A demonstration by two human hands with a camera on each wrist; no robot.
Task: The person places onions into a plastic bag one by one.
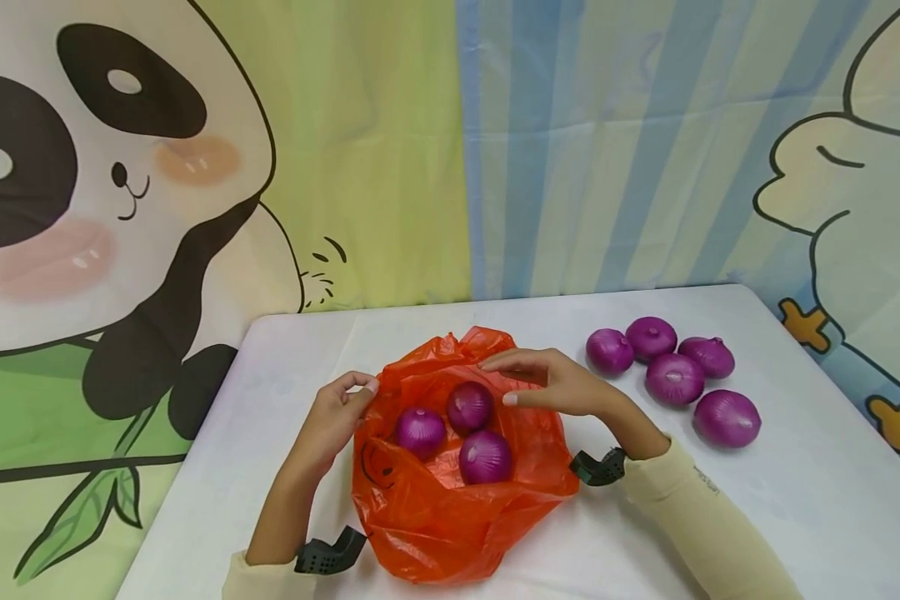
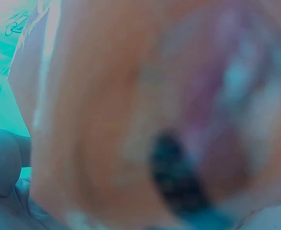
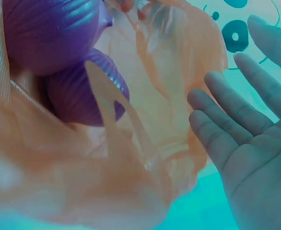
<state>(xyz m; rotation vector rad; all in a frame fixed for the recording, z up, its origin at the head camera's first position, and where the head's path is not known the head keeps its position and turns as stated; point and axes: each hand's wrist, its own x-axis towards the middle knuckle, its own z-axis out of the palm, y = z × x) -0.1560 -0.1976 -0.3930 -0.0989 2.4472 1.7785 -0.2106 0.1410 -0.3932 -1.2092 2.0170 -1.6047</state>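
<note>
A red plastic bag [image 1: 450, 533] stands with its mouth open on the table, holding three purple onions, among them a front one [image 1: 486, 457]. At the bag's left rim my left hand [image 1: 337, 417] pinches the plastic between thumb and fingers. My right hand [image 1: 558, 382] is held over the bag's right side, its fingers extended and apart from the onions. In the right wrist view, that hand [image 3: 255, 143] shows spread fingers beside the bag's plastic [image 3: 178, 62]. The left wrist view is mostly blurred plastic, with part of the left hand [image 2: 4, 167] at lower left.
Several loose purple onions lie right of the bag, including a nearest one [image 1: 727, 419] and a leftmost one [image 1: 609, 352]. They rest on a white-covered table [image 1: 300, 342]. Behind it hangs a cartoon-printed curtain [image 1: 390, 167]. Both wrists wear a black device [image 1: 598, 467].
</note>
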